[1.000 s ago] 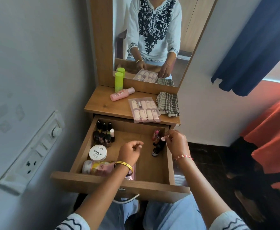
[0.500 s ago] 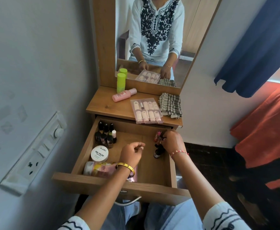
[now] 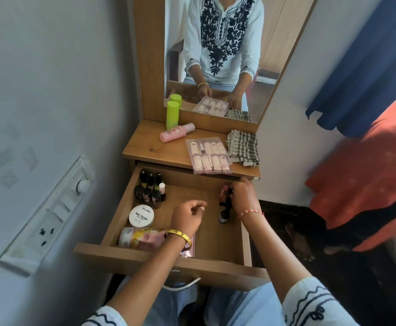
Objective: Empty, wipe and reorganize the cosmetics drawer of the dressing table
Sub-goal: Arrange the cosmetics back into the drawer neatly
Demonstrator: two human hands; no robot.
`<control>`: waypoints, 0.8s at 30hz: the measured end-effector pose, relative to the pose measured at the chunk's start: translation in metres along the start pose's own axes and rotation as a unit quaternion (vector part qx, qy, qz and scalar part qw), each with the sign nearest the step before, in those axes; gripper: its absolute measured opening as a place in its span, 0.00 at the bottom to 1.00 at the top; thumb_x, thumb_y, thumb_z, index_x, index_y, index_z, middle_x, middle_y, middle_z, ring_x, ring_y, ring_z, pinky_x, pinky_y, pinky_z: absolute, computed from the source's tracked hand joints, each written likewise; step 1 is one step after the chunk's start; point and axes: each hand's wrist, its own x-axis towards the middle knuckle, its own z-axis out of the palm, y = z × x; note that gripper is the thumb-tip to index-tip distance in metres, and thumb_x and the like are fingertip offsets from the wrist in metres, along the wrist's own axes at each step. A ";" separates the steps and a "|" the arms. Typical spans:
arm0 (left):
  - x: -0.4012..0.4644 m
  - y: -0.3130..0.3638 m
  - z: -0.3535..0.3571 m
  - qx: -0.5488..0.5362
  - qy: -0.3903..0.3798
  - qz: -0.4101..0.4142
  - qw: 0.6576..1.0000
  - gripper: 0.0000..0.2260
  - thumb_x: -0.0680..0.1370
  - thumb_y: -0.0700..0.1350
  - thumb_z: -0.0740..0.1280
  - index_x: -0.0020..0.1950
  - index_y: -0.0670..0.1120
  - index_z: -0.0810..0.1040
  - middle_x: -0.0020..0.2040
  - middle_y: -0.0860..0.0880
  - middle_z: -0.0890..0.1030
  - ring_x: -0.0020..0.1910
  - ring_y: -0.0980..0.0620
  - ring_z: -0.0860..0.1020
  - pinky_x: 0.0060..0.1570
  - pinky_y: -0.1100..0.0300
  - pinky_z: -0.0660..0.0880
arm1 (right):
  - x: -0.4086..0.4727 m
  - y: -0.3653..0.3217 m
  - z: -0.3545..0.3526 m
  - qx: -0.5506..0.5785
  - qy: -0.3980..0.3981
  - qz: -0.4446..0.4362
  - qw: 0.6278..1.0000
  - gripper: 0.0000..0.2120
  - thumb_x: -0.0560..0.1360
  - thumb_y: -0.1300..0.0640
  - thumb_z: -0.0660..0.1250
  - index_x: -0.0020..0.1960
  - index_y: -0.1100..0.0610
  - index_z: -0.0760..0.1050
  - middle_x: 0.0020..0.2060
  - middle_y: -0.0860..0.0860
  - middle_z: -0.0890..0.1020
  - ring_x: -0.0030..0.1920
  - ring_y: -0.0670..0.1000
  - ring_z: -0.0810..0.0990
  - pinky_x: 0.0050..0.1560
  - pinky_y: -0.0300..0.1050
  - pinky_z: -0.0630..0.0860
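Note:
The wooden drawer (image 3: 168, 260) is pulled out towards me. Several dark nail polish bottles (image 3: 150, 190) stand in its rear left corner. In front of them sit a white round jar (image 3: 141, 215) and a pink and yellow tube (image 3: 139, 237) lying on its side. My right hand (image 3: 244, 198) is low in the rear right corner, its fingers curled on a small bottle among the small bottles (image 3: 224, 195) there. A dark bottle (image 3: 223, 217) stands just in front. My left hand (image 3: 187, 217) hovers over the drawer's middle, loosely curled and holding nothing.
On the tabletop (image 3: 150, 149) are a green cylinder (image 3: 172, 114), a pink bottle (image 3: 177, 132), a clear pack of small tubes (image 3: 208, 155) and a folded checked cloth (image 3: 243, 148). A mirror (image 3: 225, 55) rises behind. A switchboard (image 3: 46, 215) is on the left wall; orange fabric (image 3: 368, 172) lies right.
My right hand has gone down and back into the drawer's rear right corner among the small bottles. My left hand has stayed over the middle.

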 end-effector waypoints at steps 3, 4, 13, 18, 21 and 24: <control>0.000 0.001 -0.001 0.010 0.001 0.000 1.000 0.08 0.76 0.41 0.64 0.50 0.49 0.81 0.38 0.54 0.78 0.34 0.60 0.73 0.29 0.74 0.67 | -0.001 0.000 0.001 0.006 0.011 -0.005 1.000 0.13 0.70 0.67 0.68 0.55 0.63 0.75 0.55 0.59 0.74 0.56 0.57 0.72 0.58 0.46 0.74; 0.000 0.002 -0.001 0.012 0.000 0.000 1.000 0.08 0.76 0.42 0.64 0.50 0.49 0.81 0.39 0.53 0.78 0.34 0.60 0.73 0.31 0.72 0.68 | -0.001 0.000 0.001 0.004 0.015 -0.006 1.000 0.14 0.70 0.66 0.68 0.55 0.63 0.75 0.55 0.59 0.74 0.56 0.57 0.72 0.57 0.45 0.74; -0.001 0.003 -0.002 -0.013 0.001 -0.009 1.000 0.07 0.76 0.41 0.64 0.50 0.49 0.81 0.41 0.53 0.79 0.39 0.58 0.75 0.35 0.73 0.70 | -0.005 0.006 -0.002 0.062 0.020 0.003 0.998 0.13 0.73 0.67 0.64 0.58 0.62 0.73 0.55 0.57 0.74 0.56 0.56 0.74 0.55 0.43 0.74; -0.001 0.003 -0.002 -0.015 0.002 -0.007 1.000 0.07 0.76 0.40 0.65 0.49 0.48 0.81 0.40 0.54 0.78 0.37 0.61 0.74 0.31 0.78 0.68 | -0.009 0.009 -0.005 0.106 0.013 0.020 0.994 0.13 0.72 0.68 0.64 0.56 0.63 0.74 0.55 0.58 0.74 0.53 0.55 0.75 0.46 0.36 0.67; -0.002 0.003 -0.002 -0.015 0.001 -0.008 1.000 0.08 0.76 0.40 0.64 0.49 0.48 0.82 0.40 0.53 0.79 0.37 0.60 0.74 0.32 0.77 0.67 | -0.008 0.010 -0.006 0.104 0.009 0.023 0.994 0.12 0.73 0.68 0.63 0.55 0.64 0.75 0.55 0.59 0.75 0.53 0.57 0.76 0.48 0.39 0.70; -0.002 0.003 -0.002 -0.009 -0.001 -0.008 1.000 0.08 0.76 0.40 0.64 0.50 0.48 0.81 0.39 0.54 0.78 0.35 0.61 0.73 0.32 0.76 0.67 | -0.005 0.009 -0.008 0.102 0.009 0.023 0.994 0.10 0.73 0.68 0.64 0.54 0.64 0.75 0.53 0.59 0.76 0.53 0.57 0.76 0.52 0.43 0.71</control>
